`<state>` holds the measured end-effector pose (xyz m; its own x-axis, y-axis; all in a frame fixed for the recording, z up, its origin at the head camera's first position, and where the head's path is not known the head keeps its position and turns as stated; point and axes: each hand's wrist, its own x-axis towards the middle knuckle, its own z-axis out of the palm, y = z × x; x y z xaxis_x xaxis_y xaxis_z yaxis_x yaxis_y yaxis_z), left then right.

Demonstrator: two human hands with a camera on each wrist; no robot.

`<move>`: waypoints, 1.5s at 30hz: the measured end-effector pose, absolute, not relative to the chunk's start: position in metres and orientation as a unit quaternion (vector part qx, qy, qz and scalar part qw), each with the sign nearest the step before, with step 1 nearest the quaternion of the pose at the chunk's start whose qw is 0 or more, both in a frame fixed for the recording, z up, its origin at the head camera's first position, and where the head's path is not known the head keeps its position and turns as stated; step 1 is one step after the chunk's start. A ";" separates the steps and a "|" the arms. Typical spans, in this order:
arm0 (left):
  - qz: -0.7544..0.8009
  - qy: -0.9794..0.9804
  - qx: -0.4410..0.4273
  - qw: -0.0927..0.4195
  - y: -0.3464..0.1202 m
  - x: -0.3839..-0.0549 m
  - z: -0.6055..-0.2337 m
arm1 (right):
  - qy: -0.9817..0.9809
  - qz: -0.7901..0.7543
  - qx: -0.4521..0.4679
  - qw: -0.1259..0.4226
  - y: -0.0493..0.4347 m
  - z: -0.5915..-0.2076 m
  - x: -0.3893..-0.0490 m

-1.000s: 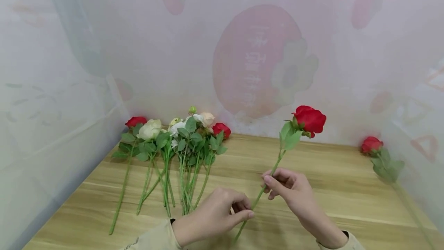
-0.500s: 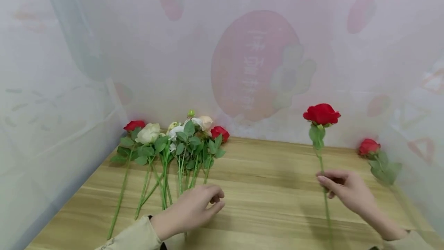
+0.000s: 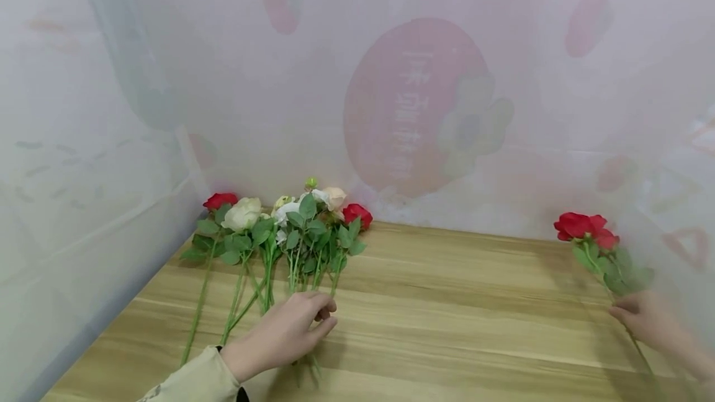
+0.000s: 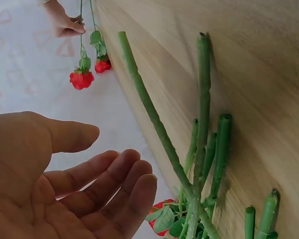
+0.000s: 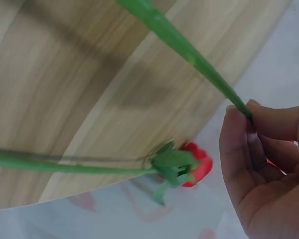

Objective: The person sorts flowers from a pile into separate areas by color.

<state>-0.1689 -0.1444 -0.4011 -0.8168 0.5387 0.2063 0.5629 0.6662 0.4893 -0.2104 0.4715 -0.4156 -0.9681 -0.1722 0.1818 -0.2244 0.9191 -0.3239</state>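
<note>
At the far right of the table, my right hand [image 3: 659, 324] pinches the green stem [image 5: 189, 55] of a red rose [image 3: 579, 226] between thumb and fingertips. Its bloom overlaps a second red rose [image 3: 609, 239] in the head view. That second rose [image 5: 202, 167] lies along the table edge in the right wrist view, its stem apart from the held one. My left hand [image 3: 285, 334] is over the stems of the flowers on the left, fingers loosely bent and holding nothing. In the left wrist view, several cut stem ends [image 4: 204, 94] stand out beside its fingers.
A row of flowers lies at the back left: a red rose [image 3: 220, 201], a cream rose [image 3: 242, 214], white blooms [image 3: 286, 209], a peach bloom [image 3: 335, 198] and another red rose [image 3: 357, 216]. Printed curtains [image 3: 268, 104] enclose the wooden table [image 3: 447, 303].
My right hand has carried the red rose from the middle to the far right and lowered it beside the other. My left hand has left the stem and drawn back left.
</note>
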 end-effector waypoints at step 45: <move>-0.317 -0.931 -0.168 0.068 -0.142 -0.216 -0.363 | -0.958 0.281 0.028 0.051 0.342 -0.350 -0.194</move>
